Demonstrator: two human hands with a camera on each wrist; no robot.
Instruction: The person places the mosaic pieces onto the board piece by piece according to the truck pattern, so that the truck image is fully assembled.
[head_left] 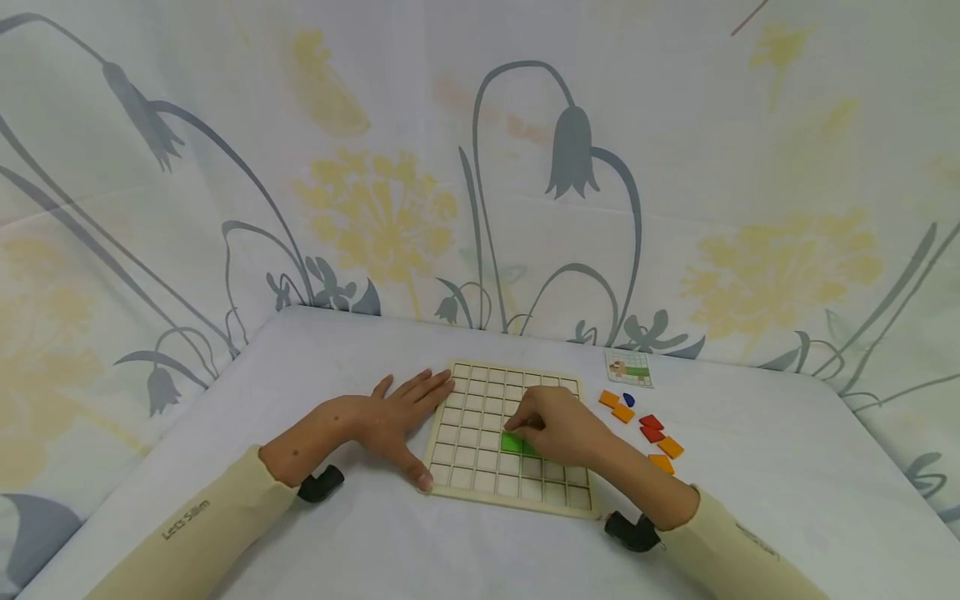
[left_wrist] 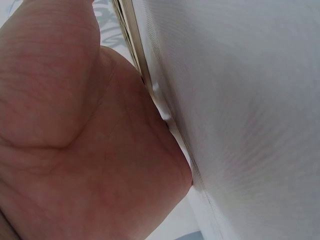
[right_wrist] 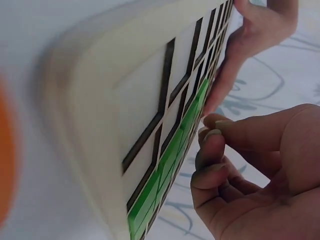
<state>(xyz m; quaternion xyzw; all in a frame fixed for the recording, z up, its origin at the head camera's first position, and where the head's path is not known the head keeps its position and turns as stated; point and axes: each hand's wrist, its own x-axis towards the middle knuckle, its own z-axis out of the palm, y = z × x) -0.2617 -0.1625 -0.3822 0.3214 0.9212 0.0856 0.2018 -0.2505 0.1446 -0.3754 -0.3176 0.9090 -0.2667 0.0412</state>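
A cream grid board [head_left: 465,457] lies flat on the white cloth. My left hand [head_left: 390,421] is spread at its left side, with fingertips at the upper left edge and thumb at the lower left corner. Over the middle of the board my right hand [head_left: 566,429] has its fingers curled, thumb and fingertips brought together. I cannot tell whether a small piece sits between them. Just under these fingertips, green tiles [head_left: 512,442] fill a row of cells, partly hidden by the hand. From the right wrist view, that green strip [right_wrist: 170,157] runs across towards the board's near edge.
Right of the board lie several orange tiles [head_left: 622,413], red tiles [head_left: 652,422] and a dark blue drop-shaped piece [head_left: 628,400]. A small picture card [head_left: 629,368] with a grid lies farther back. Flower-patterned fabric [head_left: 420,167] rises behind the table.
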